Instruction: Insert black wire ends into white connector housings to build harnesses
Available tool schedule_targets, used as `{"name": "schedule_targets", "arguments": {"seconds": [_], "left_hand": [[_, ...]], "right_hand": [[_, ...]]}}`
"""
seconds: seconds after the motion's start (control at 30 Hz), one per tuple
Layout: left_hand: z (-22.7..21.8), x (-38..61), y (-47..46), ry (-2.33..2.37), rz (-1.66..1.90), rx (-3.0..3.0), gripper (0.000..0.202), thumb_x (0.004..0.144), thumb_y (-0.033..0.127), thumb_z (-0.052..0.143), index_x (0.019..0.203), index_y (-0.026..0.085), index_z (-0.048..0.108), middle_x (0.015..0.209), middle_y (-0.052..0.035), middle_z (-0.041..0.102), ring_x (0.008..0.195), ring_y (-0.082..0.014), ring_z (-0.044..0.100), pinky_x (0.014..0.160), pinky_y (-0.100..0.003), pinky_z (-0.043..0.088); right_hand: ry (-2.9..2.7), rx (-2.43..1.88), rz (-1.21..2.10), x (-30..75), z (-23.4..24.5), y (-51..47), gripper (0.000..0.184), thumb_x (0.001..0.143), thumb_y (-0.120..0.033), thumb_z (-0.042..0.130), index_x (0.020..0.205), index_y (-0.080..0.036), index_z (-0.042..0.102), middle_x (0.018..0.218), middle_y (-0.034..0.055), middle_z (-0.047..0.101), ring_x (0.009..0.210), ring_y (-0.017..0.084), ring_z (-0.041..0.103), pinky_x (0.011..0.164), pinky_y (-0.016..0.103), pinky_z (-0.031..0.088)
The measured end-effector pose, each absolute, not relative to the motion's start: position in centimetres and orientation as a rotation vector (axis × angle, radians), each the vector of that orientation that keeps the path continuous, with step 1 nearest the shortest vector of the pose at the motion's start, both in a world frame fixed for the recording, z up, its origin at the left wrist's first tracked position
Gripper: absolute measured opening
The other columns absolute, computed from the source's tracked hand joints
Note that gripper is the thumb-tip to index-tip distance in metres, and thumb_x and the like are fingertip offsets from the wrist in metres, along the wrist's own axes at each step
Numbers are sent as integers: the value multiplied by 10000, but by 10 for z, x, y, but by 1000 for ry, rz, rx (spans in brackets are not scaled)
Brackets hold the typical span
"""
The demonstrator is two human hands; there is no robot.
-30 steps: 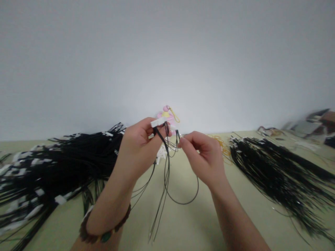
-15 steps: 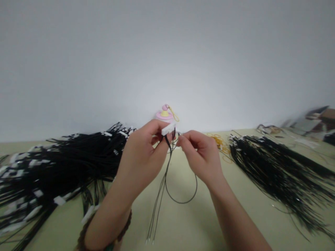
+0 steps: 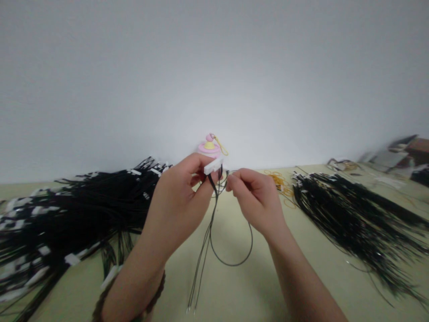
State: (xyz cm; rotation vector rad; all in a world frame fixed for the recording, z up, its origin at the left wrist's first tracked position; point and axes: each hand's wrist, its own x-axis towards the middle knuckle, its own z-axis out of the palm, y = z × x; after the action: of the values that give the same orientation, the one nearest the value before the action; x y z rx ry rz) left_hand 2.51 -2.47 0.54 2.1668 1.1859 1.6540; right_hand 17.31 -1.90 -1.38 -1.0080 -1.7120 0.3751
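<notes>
While the left hand (image 3: 176, 205) pinches a white connector (image 3: 213, 166), the right hand (image 3: 258, 201) presses its grip together on the connector's black wires (image 3: 212, 228), above the bench (image 3: 231, 286), between the left bundle (image 3: 83, 210) and right bundle (image 3: 355, 219), below a pink charm (image 3: 209, 146).

Tally: one left hand (image 3: 176, 208), one right hand (image 3: 258, 201), two heaps of black cables (image 3: 77, 214) (image 3: 355, 219), one white connector (image 3: 213, 166), one pink charm (image 3: 209, 146), one tangle of yellow loops (image 3: 278, 181).

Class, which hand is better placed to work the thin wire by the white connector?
Likely the right hand: its fingertips pinch the wire, while the left hand grips the connector.
</notes>
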Motion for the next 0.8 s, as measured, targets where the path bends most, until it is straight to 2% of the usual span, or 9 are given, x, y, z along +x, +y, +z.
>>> {"name": "schedule_targets", "arguments": {"seconds": [0.2,0.37,0.57,0.7,0.8], "left_hand": [[7,24,-28,1248,1601,2240,115,804,131,579,785,214,656,691,24,665,581,-133,552,580,-227,416],[5,24,-28,1301,1588,2229,110,809,148,582,845,211,664,718,20,685,586,-140,570,590,-242,411],[5,22,-26,1250,1614,2223,58,835,174,596,846,207,643,705,33,654,579,-109,522,597,-215,413],[3,15,-21,1287,1668,2110,48,849,244,610,844,223,653,700,25,641,583,-125,529,520,-237,390],[2,4,-17,1368,1689,2063,125,857,366,594,889,271,669,806,-1,691,689,-189,597,573,-308,432]], "right_hand": [[-1697,-986,538,175,-13,-16,290,852,-264,503,595,-146,567,480,-63,378,465,51,326,455,199,235],[-1640,-953,640,175,-14,-13,292,854,-331,550,639,-140,604,477,-68,372,445,42,289,425,191,210],[-1562,-953,690,178,-13,-12,301,792,-385,647,628,-134,626,482,-54,410,449,41,307,407,187,211],[-1541,-931,700,182,-11,-13,252,794,-357,638,669,-140,661,508,-40,459,460,49,359,420,191,252],[-1561,-947,643,187,-9,-14,194,815,-291,596,735,-143,693,566,-23,513,509,60,410,453,193,289]]}}
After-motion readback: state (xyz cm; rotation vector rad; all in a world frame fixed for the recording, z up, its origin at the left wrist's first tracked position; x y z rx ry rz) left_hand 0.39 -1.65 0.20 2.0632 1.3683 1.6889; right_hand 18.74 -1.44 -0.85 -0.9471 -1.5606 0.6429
